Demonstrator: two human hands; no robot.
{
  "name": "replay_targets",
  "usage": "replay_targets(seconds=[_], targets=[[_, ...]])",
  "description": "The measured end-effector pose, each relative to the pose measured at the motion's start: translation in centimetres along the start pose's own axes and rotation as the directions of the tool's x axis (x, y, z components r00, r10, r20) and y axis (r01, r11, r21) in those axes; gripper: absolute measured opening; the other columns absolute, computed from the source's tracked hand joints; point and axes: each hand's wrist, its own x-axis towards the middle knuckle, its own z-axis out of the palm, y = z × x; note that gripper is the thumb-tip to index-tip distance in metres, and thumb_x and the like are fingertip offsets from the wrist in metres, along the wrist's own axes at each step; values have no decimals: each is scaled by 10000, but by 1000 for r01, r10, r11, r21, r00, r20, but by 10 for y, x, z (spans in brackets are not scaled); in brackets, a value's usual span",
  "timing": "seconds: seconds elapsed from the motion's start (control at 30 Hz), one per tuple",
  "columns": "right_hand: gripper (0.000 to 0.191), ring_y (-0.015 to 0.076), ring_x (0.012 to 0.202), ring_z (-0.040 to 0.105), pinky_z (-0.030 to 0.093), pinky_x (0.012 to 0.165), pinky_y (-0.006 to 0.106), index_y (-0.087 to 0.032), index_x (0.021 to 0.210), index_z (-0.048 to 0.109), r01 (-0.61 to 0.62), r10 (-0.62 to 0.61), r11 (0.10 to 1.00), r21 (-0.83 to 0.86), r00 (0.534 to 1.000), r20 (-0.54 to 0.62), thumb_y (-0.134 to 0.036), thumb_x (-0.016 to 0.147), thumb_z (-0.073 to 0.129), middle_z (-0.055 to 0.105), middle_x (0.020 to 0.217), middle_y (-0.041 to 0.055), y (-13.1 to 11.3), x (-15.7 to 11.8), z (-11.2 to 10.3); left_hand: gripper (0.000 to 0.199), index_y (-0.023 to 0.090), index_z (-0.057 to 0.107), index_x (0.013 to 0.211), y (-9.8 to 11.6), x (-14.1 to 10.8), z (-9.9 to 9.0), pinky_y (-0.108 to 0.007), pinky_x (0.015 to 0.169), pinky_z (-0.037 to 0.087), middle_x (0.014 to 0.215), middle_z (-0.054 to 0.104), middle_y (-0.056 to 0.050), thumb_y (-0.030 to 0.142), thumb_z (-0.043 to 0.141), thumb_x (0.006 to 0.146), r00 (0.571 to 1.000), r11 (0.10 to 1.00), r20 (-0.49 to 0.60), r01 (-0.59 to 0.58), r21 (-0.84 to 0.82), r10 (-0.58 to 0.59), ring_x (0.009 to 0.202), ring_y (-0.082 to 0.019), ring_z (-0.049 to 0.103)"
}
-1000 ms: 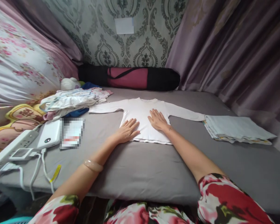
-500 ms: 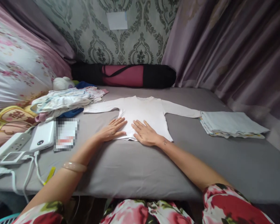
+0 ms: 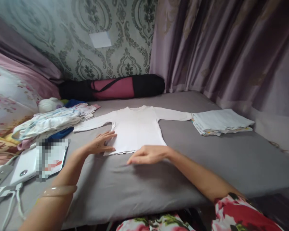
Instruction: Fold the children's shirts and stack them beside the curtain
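A white long-sleeved shirt (image 3: 137, 128) lies flat on the grey bed sheet, its sleeves spread to both sides and its hem toward me. My left hand (image 3: 102, 142) rests with fingers apart on the shirt's lower left edge. Just in front of the hem, over the sheet, my right hand (image 3: 148, 154) is turned side-on, its fingers stretched to the left and holding nothing; some of them are hidden behind others. A folded stack of light cloth (image 3: 221, 120) sits at the end of the right sleeve.
Rumpled clothes (image 3: 50, 120) are heaped at the left. Nearer me are a white power bank (image 3: 24, 165), a power strip (image 3: 0, 176), cables and a blurred-out flat item (image 3: 54, 160). A black and pink long bag (image 3: 113, 88) lies along the wall, beside purple curtains (image 3: 207, 48).
My right hand has come off the shirt and back to the front of the hem, turning onto its side. My left hand stays on the shirt's left edge. The view has swung right.
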Motion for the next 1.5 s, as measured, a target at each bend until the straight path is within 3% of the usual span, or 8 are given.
replay_targets(seconds=[0.1, 0.23, 0.33, 0.53, 0.8, 1.03, 1.2, 1.5], targets=[[299, 165, 909, 673, 482, 814, 231, -124, 983, 738, -154, 152, 988, 25, 913, -379, -318, 910, 523, 743, 973, 58, 29, -27, -52, 447, 281, 700, 1072, 27, 14, -4, -421, 1039, 408, 1235, 653, -81, 614, 589, 795, 999, 997, -39, 21, 70, -18, 1193, -290, 564], [267, 172, 817, 671, 477, 738, 240, -136, 871, 743, -518, 323, 855, 9, 520, -790, -223, 890, 491, 740, 873, 67, 86, -49, -103, 275, 234, 682, 1021, 105, 40, 5, -325, 924, 470, 1105, 677, -90, 395, 479, 929, 983, 989, -102, -151, 4, 150, 1015, -223, 632], [234, 176, 921, 661, 466, 787, 238, -170, 959, 741, -674, 350, 738, -16, 403, -846, -171, 861, 529, 736, 996, 68, 115, -48, -116, 234, 215, 641, 1076, 171, 59, 24, -298, 878, 487, 1094, 656, -92, 301, 482, 927, 939, 937, -71, -341, -76, 336, 996, -206, 624], [287, 205, 1057, 619, 455, 862, 271, -212, 1100, 693, -797, 365, 597, -88, 368, -855, -175, 848, 561, 649, 1180, 90, 126, -32, -115, 352, 235, 602, 1092, 232, 76, 65, -302, 726, 506, 1046, 579, -94, 113, 500, 778, 897, 898, -47, -439, 18, 439, 917, -212, 593], [228, 212, 1048, 605, 447, 866, 281, -236, 1060, 700, -781, 322, 604, -158, 421, -848, -255, 924, 519, 625, 1167, 75, 133, -34, -119, 205, 260, 620, 1062, 224, 75, 74, -309, 776, 499, 1012, 615, -64, 323, 594, 869, 916, 909, -95, -399, -121, 390, 918, -204, 584], [283, 204, 1049, 595, 423, 901, 269, -225, 1088, 684, -738, 272, 650, -181, 448, -852, -178, 951, 441, 648, 1136, 72, 140, -35, -121, 239, 240, 622, 972, 223, 75, 82, -313, 803, 495, 925, 660, -62, 316, 396, 986, 915, 914, -151, -391, -110, 373, 906, -193, 602], [326, 199, 1035, 582, 409, 936, 272, -199, 1115, 663, -706, 220, 673, -221, 477, -851, -105, 925, 416, 642, 1123, 81, 143, -39, -121, 150, 236, 617, 942, 221, 75, 77, -278, 742, 486, 874, 655, -48, 246, 467, 935, 936, 898, -143, -350, -268, 322, 826, -169, 602], [393, 194, 1082, 560, 403, 958, 264, -149, 978, 721, -759, 244, 628, -171, 401, -883, 23, 823, 404, 658, 1094, 95, 145, -41, -121, 157, 201, 657, 910, 224, 75, 71, -263, 754, 465, 831, 648, -46, 215, 501, 914, 921, 850, -101, -386, -358, 376, 838, -175, 582]])
